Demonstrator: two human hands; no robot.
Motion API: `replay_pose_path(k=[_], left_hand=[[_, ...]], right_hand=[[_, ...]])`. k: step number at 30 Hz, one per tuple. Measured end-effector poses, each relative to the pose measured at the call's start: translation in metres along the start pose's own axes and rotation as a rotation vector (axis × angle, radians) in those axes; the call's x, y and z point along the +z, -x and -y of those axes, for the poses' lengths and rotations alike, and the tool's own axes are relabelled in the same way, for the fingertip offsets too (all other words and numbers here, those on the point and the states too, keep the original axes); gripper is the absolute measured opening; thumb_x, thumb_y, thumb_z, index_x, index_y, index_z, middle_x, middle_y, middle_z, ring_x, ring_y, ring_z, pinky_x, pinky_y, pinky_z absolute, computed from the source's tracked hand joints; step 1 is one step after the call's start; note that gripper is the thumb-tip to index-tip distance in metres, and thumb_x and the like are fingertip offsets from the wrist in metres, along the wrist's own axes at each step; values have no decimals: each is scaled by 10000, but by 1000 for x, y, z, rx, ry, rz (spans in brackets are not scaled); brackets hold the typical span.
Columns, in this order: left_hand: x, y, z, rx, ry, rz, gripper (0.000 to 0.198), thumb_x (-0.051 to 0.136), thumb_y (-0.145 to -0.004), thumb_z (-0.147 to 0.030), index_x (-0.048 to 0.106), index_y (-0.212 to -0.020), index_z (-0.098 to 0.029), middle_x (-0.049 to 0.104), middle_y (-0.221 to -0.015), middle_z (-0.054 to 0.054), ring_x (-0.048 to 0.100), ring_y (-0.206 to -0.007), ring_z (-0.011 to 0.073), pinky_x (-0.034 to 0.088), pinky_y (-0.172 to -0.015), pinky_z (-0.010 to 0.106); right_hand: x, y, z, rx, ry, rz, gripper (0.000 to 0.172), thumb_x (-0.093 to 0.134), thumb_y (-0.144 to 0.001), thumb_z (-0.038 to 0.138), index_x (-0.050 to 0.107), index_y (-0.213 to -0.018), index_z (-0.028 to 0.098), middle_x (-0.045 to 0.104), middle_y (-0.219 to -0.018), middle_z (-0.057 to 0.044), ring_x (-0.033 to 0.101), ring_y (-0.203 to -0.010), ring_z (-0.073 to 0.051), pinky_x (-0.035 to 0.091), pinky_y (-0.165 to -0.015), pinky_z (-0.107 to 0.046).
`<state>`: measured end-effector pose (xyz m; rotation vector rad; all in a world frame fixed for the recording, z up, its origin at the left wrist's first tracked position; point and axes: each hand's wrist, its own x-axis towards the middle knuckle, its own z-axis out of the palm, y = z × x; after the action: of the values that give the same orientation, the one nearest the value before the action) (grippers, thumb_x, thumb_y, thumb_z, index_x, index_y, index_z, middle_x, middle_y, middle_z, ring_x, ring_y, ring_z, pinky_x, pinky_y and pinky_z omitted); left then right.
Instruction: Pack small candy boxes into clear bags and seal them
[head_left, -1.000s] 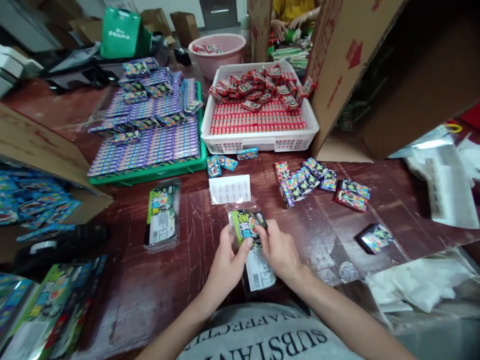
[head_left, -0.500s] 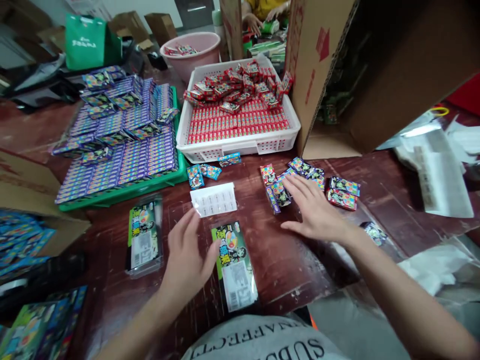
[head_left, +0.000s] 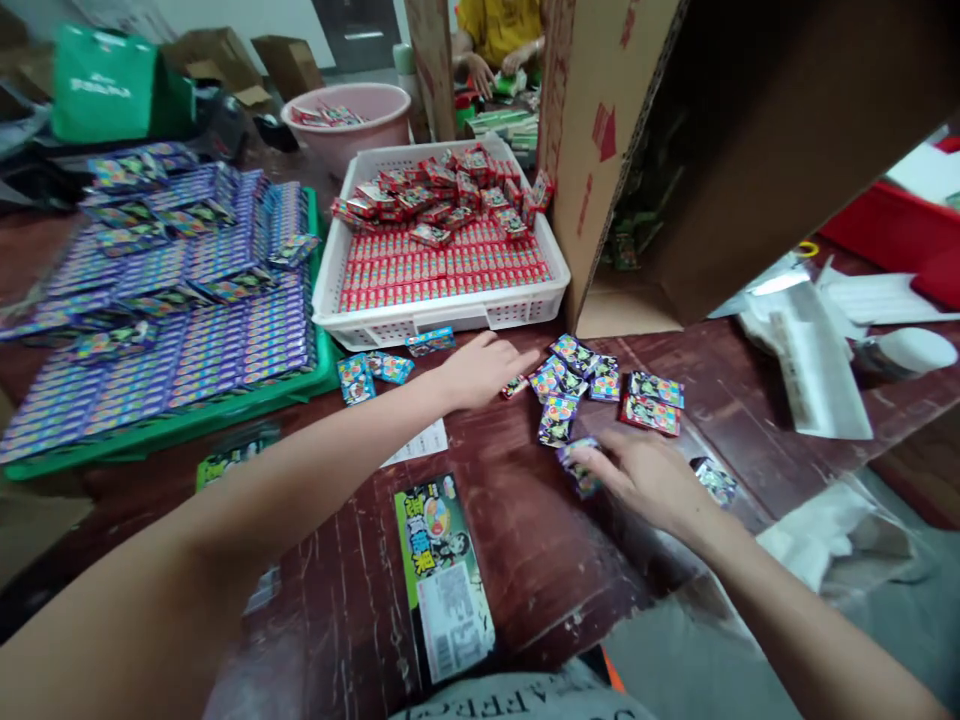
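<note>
A purple box (head_left: 579,470) is pinched in the right hand's (head_left: 646,472) fingers; at eleven o'clock, a red box (head_left: 515,387) is partly covered by the left hand (head_left: 484,374), whose grip cannot be told. One box appears gathered; several loose boxes (head_left: 574,382) are left at twelve. At eight, a packet (head_left: 444,575) is lettered "糖果"; at six, "AFFE" is read on a shirt (head_left: 487,705).

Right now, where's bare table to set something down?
Bare tabletop: right of the nearest green-and-black packet, toward the right hand; and left of that packet, up to the left forearm. Crowded: the loose small boxes around the right hand, and farther back, where the green tray and white tray stand side by side.
</note>
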<state>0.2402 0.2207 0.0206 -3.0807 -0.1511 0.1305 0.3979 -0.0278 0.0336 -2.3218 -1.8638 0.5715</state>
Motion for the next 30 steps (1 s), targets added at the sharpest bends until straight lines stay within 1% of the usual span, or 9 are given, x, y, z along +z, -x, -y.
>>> replay_pose_path(k=[4, 7, 10, 12, 15, 18, 22, 25, 30], left_hand=[[-13, 29, -32, -388, 20, -116, 649, 516, -939, -318, 339, -1540, -145, 624, -1180, 160, 618, -1069, 331, 455, -921, 450], [-13, 54, -80, -464, 249, -100, 578, 529, -935, -390, 420, -1473, -209, 565, -1246, 126, 674, -947, 269, 529, -818, 389], [-8, 69, -130, -423, 429, -4, 536, 564, -930, -445, 479, -1396, -193, 515, -1344, 124, 702, -898, 235, 567, -773, 359], [-7, 71, -146, -425, 446, 8, 660, 609, -905, -534, 445, -1422, -157, 482, -1408, 151, 704, -931, 262, 579, -793, 384], [-10, 68, -124, -461, 348, -72, 761, 631, -884, -595, 410, -1453, -140, 451, -1462, 181, 660, -1068, 325, 562, -867, 431], [-16, 63, -63, -604, 161, -126, 552, 602, -945, -432, 474, -1403, -152, 489, -1421, 189, 588, -1167, 343, 504, -944, 453], [-15, 54, 7, -830, -27, -79, 343, 567, -958, -288, 578, -1251, -110, 579, -1238, 204, 545, -1166, 355, 471, -935, 455], [-3, 47, 22, -820, -28, -87, 268, 501, -975, -235, 618, -1169, -91, 582, -1188, 228, 514, -1186, 383, 451, -927, 483], [17, 52, 15, -797, -62, -141, 278, 515, -956, -215, 599, -1203, -120, 574, -1223, 201, 470, -1221, 378, 420, -944, 462]], right_hand=[[22, 23, -15, 288, 2, 211, 615, 241, -1049, 592, 638, -753, 227, 703, -648, -63, 722, -719, -250, 446, -656, -324], [25, 31, -22, 326, -15, 191, 606, 296, -994, 698, 676, -886, 238, 718, -678, -49, 725, -710, -264, 470, -637, -337], [19, 35, -28, 112, 33, 36, 742, 504, -857, 793, 592, -1311, 212, 747, -1059, -129, 714, -968, -329, 538, -778, -431], [18, 36, -33, -172, 12, -10, 932, 654, -796, 733, 383, -1527, 223, 589, -1409, -169, 579, -1258, -362, 501, -972, -504], [29, 35, -40, -383, -15, 9, 944, 711, -829, 558, 234, -1599, 292, 498, -1508, -128, 488, -1342, -350, 465, -1044, -524], [45, 32, -46, -382, -44, -16, 870, 667, -881, 456, 209, -1604, 297, 599, -1359, -129, 585, -1175, -326, 513, -955, -500], [57, 33, -44, -343, -70, -68, 887, 653, -897, 486, 173, -1608, 263, 586, -1354, -160, 586, -1161, -345, 503, -957, -530], [54, 40, -41, -310, -83, -76, 918, 646, -896, 563, 156, -1610, 257, 519, -1448, -174, 536, -1264, -366, 474, -1015, -557], [48, 50, -35, -261, -90, -134, 925, 635, -883, 633, 186, -1597, 253, 361, -1583, -162, 402, -1414, -355, 415, -1111, -565]])
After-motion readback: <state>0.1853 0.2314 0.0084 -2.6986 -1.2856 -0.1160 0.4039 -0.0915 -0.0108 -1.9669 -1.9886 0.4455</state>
